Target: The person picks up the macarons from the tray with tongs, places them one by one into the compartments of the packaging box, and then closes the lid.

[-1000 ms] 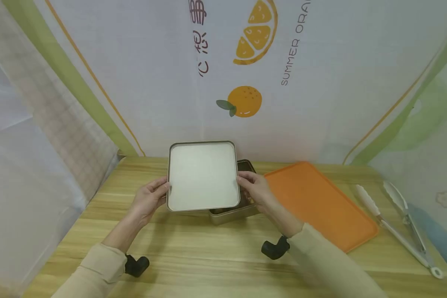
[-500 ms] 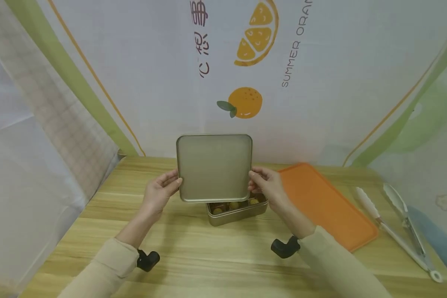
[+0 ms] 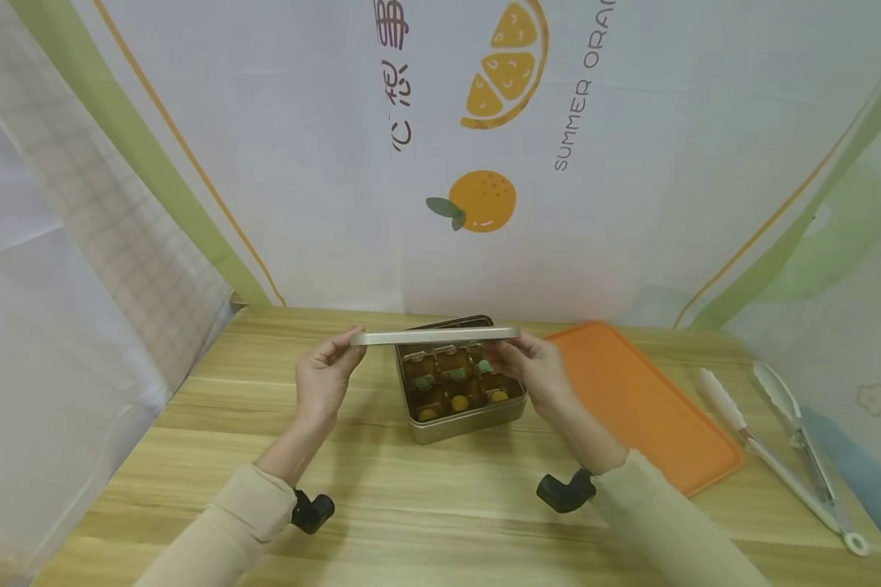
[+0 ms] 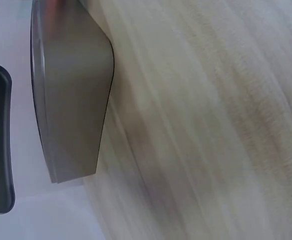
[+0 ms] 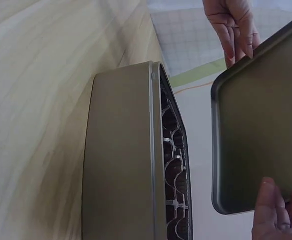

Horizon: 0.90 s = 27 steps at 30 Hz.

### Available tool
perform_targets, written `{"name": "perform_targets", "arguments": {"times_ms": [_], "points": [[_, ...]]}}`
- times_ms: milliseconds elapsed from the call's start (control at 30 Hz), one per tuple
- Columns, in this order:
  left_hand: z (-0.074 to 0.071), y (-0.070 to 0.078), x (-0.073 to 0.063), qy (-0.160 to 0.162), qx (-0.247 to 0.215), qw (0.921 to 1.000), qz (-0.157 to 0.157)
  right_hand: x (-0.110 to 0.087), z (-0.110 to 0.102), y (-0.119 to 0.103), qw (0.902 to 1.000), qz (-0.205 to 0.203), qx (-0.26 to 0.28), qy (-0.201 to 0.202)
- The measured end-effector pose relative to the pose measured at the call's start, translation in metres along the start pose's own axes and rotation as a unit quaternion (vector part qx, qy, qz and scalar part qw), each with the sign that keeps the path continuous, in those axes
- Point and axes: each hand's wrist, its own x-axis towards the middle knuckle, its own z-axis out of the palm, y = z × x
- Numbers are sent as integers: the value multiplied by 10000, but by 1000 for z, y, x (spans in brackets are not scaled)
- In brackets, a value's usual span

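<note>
The left hand (image 3: 325,379) pinches the left edge of a metal tin lid (image 3: 440,335), and the right hand (image 3: 539,371) pinches its right edge. In the head view the lid appears nearly edge-on, raised over the rear part of a rectangular tin box (image 3: 470,428). Inside the box is a divided clear plastic insert (image 5: 175,175); small yellow and green round pieces sit in several compartments. The right wrist view shows the lid's inner face (image 5: 265,120), apart from the box rim. Part of the box is hidden behind the lid and right fingers.
An orange rectangular tray (image 3: 631,399) lies right of the box, partly behind the right forearm. Farther right rest metal tongs (image 3: 785,481) with spread, pale tips. A white curtain (image 3: 323,228) printed with oranges hangs behind the wooden table (image 3: 411,522).
Both hands have tipped the lid from face-on to nearly edge-on, after shifting it rightward and over the box. More of the box's inside now shows. Box, tray and tongs have stayed put.
</note>
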Motion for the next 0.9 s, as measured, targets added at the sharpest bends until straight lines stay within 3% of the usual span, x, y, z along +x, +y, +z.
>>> {"name": "perform_targets", "arguments": {"times_ms": [333,467,633,900], "points": [[6,-6,-3,137,144,9996,219,-2,-3,1,9954,790,542,52],[8,-6,-4,151,129,9998,27,-2,-7,3,9941,924,569,64],[8,-8,-5,-130,-17,9991,-400,-1,-11,6,9931,1039,524,131],[9,-13,-7,-741,-128,9954,-591,3,-18,8,9937,1088,270,55]]}}
